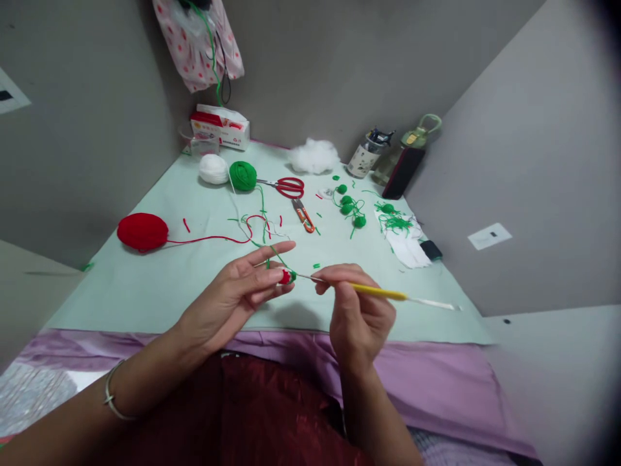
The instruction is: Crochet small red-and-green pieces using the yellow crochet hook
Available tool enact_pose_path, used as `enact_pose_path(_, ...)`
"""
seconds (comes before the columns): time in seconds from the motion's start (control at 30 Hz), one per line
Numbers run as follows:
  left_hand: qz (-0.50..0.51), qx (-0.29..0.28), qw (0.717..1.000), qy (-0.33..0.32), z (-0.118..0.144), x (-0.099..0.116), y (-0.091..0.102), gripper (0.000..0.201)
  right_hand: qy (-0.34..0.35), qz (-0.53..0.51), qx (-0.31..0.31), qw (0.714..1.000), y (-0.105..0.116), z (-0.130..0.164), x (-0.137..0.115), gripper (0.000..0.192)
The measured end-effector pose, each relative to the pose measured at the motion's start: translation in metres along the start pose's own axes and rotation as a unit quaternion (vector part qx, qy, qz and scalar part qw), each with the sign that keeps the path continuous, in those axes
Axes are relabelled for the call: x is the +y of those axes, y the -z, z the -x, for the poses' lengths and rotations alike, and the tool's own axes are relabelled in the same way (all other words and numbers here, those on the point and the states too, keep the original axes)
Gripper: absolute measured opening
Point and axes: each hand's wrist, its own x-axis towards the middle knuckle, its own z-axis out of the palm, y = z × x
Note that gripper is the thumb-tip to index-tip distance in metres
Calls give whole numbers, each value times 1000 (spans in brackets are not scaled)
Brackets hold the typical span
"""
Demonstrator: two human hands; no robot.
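My left hand point(235, 291) pinched the little red-and-green crochet piece point(286, 277) between thumb and fingers, nearer me than the orange snips point(304, 216), index finger stretched out with green yarn point(282, 260) by it. My right hand point(361, 314) gripped the yellow hook point(381, 292), fingers curled closed.

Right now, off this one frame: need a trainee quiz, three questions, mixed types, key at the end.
1. Multiple choice: what is the person's right hand holding?
a) red-handled scissors
b) yellow-handled hook
c) green bottle

2. True or false: in the picture, the red yarn ball lies to the right of the green yarn ball.

3. Fill in: the small red and green piece is held in the person's ___ hand.

Key:
1. b
2. False; the red one lies farther left.
3. left; the left hand pinches it.
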Motion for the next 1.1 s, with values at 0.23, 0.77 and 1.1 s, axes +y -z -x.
enact_pose_path(0.23, -74, 22, 993, -92, 2, -7, -7, 41, -16, 25, -40, 999, -8, -1, -1, 22)
enact_pose_path(0.77, -104, 18, 993, -58, 2, -7, -5, 35, -121, -70, -17, 990, -3, -2, 3, 14)
enact_pose_path(1.1, -141, 26, 985, -99, 4, -6, -1, 32, -125, -50, -18, 991, 4, -1, -5, 19)
